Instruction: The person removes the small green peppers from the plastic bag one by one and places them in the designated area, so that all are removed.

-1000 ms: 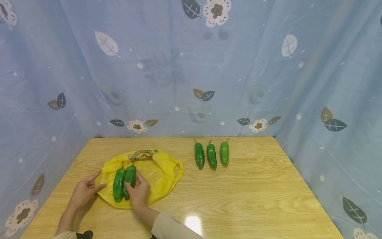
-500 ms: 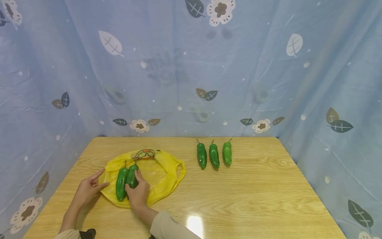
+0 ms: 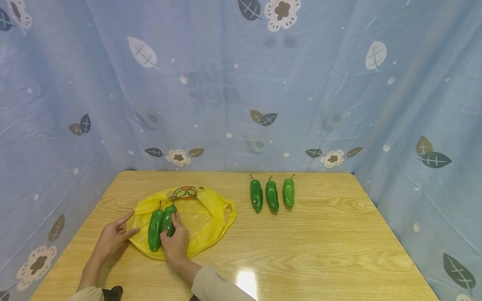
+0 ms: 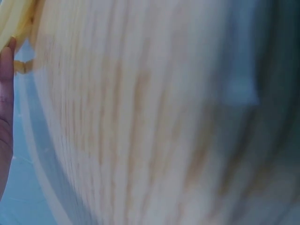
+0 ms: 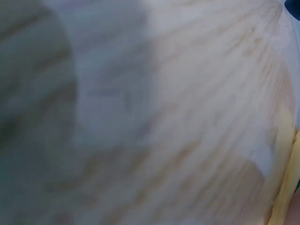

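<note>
A yellow plastic bag (image 3: 199, 217) with a printed goggles-like picture lies flat on the table. Two green chili peppers rest side by side on its left part. The left one (image 3: 155, 230) is untouched; the right one (image 3: 169, 219) is held by my right hand (image 3: 177, 242), thumb and fingers on either side, its lower end hidden. My left hand (image 3: 111, 238) is at the bag's left edge, index finger and thumb spread and touching the plastic. In the left wrist view one finger (image 4: 6, 84) meets the yellow bag (image 4: 14, 18). The right wrist view shows mostly blurred table.
Three more green chili peppers stand in a row at the back of the table: a left one (image 3: 256, 196), a middle one (image 3: 272, 196) and a lighter right one (image 3: 288, 193). Blue patterned curtains (image 3: 233, 83) surround the wooden table (image 3: 320, 242).
The right hand's fingers have shifted a little onto the right pepper and cover more of its lower end. The left hand stays at the bag's edge. The head view has turned slightly left.
</note>
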Demonstrator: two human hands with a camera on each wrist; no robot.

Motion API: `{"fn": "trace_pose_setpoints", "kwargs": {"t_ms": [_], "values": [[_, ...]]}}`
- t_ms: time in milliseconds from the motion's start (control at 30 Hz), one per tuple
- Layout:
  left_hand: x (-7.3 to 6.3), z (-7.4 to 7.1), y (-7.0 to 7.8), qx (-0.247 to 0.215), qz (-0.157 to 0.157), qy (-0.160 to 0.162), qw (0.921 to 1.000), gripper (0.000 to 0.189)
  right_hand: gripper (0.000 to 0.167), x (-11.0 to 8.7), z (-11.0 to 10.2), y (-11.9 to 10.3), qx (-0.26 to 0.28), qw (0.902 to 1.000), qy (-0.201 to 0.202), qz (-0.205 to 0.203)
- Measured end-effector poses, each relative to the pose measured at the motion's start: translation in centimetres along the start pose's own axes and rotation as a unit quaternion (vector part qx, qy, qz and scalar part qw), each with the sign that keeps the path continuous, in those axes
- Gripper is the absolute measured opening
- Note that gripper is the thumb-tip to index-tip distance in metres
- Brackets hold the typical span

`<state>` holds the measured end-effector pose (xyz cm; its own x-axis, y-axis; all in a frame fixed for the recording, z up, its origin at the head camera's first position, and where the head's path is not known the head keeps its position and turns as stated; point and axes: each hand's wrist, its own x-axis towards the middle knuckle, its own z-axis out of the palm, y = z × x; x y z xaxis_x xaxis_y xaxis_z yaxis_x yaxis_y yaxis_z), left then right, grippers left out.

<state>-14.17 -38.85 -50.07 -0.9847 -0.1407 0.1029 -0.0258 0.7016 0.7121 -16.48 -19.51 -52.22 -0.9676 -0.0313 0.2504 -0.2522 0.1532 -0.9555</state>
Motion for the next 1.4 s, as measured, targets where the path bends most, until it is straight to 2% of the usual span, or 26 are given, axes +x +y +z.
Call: {"fn": "trace_pose_setpoints", "kwargs": {"t_ms": [200, 500, 800, 1000, 1100, 1200, 1300, 1400], "values": [[0.1, 0.3, 0.0, -0.026, 0.012, 0.009, 0.9995, 0.064, 0.053, 0.3, -0.3, -0.1, -0.022, 0.9996, 0.0, -0.017], [0.2, 0.2, 0.1, -0.015, 0.008, 0.001, 0.9998, 0.066, 0.062, 0.4, -0.5, -0.3, -0.058, 0.9982, 0.001, 0.015], [0.3, 0.1, 0.1, -0.01, 0.016, 0.013, 0.9997, 0.064, 0.071, 0.0, -0.5, -0.7, -0.071, 0.9971, 0.023, 0.019], [0.3, 0.1, 0.3, -0.017, -0.007, -0.002, 0.9998, 0.066, 0.066, -0.1, -0.6, -0.3, -0.074, 0.9966, 0.036, -0.004], [0.3, 0.0, 0.4, -0.018, -0.017, -0.009, 0.9996, 0.067, 0.059, 0.0, -0.9, -0.1, -0.05, 0.9979, 0.038, -0.018], [0.4, 0.0, 0.5, -0.018, -0.021, -0.013, 0.9995, 0.068, 0.059, 0.2, -1.1, 0.0, -0.027, 0.9988, 0.035, -0.021], [0.4, 0.1, 0.4, -0.017, -0.024, -0.013, 0.9995, 0.068, 0.062, 0.2, -1.3, 0.0, -0.034, 0.999, 0.024, -0.015], [0.3, 0.1, 0.4, -0.019, -0.021, -0.014, 0.9995, 0.068, 0.063, 0.1, -1.4, -0.1, -0.064, 0.9977, 0.016, -0.019]]}}
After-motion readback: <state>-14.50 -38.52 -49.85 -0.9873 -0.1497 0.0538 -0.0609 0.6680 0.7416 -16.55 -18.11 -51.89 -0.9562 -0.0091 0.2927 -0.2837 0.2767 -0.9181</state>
